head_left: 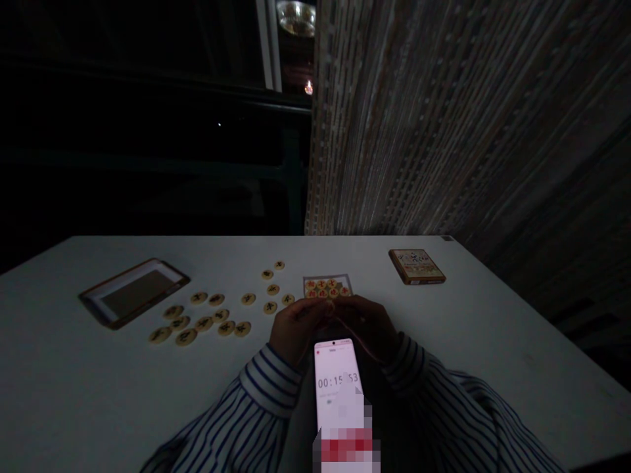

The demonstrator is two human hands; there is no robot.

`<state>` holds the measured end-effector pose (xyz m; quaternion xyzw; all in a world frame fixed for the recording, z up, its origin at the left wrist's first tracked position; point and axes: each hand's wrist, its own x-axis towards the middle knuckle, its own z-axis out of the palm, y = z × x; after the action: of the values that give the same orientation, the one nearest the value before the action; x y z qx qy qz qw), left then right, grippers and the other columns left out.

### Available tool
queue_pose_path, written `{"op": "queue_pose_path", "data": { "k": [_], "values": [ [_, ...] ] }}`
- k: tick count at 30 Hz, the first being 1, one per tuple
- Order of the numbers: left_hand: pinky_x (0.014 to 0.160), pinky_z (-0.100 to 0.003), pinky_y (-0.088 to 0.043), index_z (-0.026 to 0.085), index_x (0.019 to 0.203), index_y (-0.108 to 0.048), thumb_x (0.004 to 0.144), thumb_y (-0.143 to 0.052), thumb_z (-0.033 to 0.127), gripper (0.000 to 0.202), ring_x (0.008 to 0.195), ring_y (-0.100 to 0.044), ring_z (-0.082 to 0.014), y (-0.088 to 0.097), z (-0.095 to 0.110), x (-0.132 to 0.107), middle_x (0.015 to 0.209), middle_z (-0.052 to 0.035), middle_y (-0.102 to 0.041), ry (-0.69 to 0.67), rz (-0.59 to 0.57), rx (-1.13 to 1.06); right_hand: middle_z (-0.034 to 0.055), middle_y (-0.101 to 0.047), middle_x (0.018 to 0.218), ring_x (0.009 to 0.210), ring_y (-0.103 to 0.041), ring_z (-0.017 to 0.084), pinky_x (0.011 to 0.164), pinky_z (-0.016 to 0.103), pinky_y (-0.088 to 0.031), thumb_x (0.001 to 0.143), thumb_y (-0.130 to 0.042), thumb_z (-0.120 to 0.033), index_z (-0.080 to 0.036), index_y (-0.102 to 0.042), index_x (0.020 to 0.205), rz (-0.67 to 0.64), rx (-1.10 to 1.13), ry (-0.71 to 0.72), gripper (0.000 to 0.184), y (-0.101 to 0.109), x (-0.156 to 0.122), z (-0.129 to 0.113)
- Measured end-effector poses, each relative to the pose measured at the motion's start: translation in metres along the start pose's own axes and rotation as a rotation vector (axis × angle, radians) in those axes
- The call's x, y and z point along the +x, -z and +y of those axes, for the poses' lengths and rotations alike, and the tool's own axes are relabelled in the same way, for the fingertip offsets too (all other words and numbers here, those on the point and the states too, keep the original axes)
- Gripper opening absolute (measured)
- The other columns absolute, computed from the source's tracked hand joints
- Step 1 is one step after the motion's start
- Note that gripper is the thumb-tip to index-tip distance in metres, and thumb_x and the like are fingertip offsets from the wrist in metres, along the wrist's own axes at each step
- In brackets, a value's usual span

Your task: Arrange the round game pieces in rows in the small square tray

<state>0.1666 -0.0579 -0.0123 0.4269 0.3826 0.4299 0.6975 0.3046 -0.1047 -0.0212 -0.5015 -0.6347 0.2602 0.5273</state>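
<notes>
My left hand (294, 328) and my right hand (371, 322) meet at the near edge of a small clear tray (347, 278). Their fingers are bent and drawn together; whatever lies between the fingertips is too dark to make out. Inside the tray, round Chinese chess pieces with red characters (322, 284) lie in rows, and my hands cover its near part. To the left, several loose chess pieces with dark characters (204, 323) are scattered on the white table (123, 401). The nearest of them, a pale round piece (288, 299), lies just beyond my left hand.
A lit phone (338, 374) showing a timer lies between my forearms, its lower part blurred. On the left is a shallow box half with a brown rim (148, 289). A printed box (417, 266) sits at the right. Behind the table hangs a string curtain (384, 131).
</notes>
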Motion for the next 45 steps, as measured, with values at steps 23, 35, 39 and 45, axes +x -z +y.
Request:
{"op": "queue_pose_path", "data": {
  "k": [23, 35, 39, 45],
  "values": [
    [0.065, -0.026, -0.05, 0.013, 0.075, -0.066, 0.056, -0.069, 0.027, 0.025, 0.066, -0.062, -0.0149, 0.005, 0.003, 0.003, 0.073, -0.0042, -0.068, -0.015, 0.078, -0.103, 0.0051, -0.061, 0.095, 0.087, -0.055, 0.015, 0.075, 0.028, -0.043, 0.082, -0.045, -0.032, -0.019, -0.055, 0.103, -0.137, -0.564, 0.269, 0.027, -0.001, 0.025, -0.022],
    [0.058, -0.024, -0.05, 0.016, 0.073, -0.065, 0.063, -0.061, 0.031, 0.019, 0.062, -0.061, -0.0154, 0.021, 0.006, 0.009, 0.064, -0.0017, -0.066, -0.287, 0.247, 0.381, 0.006, -0.061, 0.092, 0.081, -0.056, 0.014, 0.075, 0.027, -0.044, 0.075, -0.052, -0.023, -0.017, -0.058, 0.1, -0.069, -0.66, 0.168, 0.026, 0.021, 0.052, -0.006],
    [0.061, -0.026, -0.049, 0.017, 0.076, -0.065, 0.065, -0.058, 0.035, 0.023, 0.068, -0.061, -0.017, 0.028, 0.002, 0.014, 0.072, -0.004, -0.067, -0.337, 0.268, 0.569, 0.0059, -0.063, 0.088, 0.077, -0.057, 0.014, 0.073, 0.027, -0.044, 0.075, -0.051, -0.025, -0.014, -0.059, 0.099, -0.057, -0.725, 0.07, 0.027, 0.035, 0.061, 0.003],
    [0.066, -0.03, -0.048, 0.016, 0.082, -0.064, 0.069, -0.054, 0.037, 0.027, 0.072, -0.06, -0.0181, 0.03, -0.002, 0.016, 0.079, -0.0066, -0.067, -0.35, 0.218, 0.685, 0.0064, -0.064, 0.089, 0.078, -0.057, 0.015, 0.073, 0.026, -0.043, 0.075, -0.052, -0.03, -0.014, -0.06, 0.098, -0.129, -0.792, -0.021, 0.029, 0.042, 0.069, 0.013]
  ]
}}
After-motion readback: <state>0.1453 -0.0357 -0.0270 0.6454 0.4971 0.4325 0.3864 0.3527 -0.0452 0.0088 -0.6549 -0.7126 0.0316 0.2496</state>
